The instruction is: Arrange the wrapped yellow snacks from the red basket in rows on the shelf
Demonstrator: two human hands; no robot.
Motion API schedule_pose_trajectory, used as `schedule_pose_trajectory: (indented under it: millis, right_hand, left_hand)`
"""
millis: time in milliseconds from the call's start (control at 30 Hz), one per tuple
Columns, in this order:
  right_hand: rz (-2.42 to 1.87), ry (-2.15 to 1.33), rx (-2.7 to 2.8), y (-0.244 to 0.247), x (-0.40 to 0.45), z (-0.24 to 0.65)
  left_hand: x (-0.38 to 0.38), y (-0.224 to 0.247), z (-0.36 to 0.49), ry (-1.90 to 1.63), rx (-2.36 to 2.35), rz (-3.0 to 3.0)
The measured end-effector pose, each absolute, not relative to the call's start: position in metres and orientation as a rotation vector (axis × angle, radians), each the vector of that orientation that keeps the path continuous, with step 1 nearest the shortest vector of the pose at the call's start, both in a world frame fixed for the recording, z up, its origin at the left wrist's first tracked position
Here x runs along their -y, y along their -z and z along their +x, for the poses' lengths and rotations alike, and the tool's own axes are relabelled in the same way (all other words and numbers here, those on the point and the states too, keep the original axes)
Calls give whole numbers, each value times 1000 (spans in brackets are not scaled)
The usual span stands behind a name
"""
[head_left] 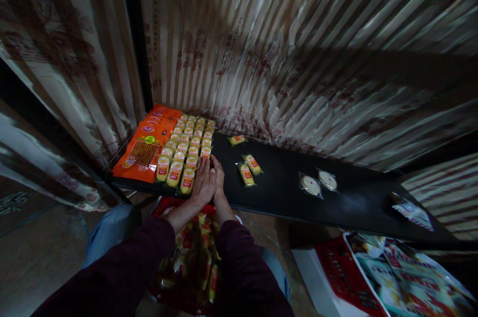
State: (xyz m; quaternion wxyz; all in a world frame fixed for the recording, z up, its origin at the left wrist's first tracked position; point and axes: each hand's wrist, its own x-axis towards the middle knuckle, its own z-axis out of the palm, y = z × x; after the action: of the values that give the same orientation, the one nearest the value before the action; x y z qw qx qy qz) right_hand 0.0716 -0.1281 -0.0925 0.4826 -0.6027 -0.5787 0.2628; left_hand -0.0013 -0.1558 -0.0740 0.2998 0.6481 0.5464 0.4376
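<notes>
Small yellow snack cakes [175,173] in clear wrappers with red-and-white labels stand in tight rows on the left part of a black shelf [276,197]. At the front right corner of these rows, my left hand [204,181] and my right hand [219,180] are pressed side by side. Their fingers close around a wrapped cake at the end of the right-hand row, mostly hidden under them. Left of the cakes lie overlapping orange snack bags [139,150]. Right of my hands, loose wrapped cakes [246,175] lie on the shelf.
Two round, pale wrapped items [310,185] lie farther right, then a blue-and-white packet [413,212]. Below my forearms is a red bag [168,207] of wrapped cakes. A red-and-white box [338,272] of packets stands at lower right. Patterned curtains [261,48] hang behind the shelf.
</notes>
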Motion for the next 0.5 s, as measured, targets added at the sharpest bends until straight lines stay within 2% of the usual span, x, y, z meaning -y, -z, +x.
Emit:
schedule_pose_trajectory:
  millis: [500]
  right_hand:
    - [-1493, -574, 1483, 92, 169, 71]
  left_hand:
    - [193, 77, -6, -1161, -1366, 1788]
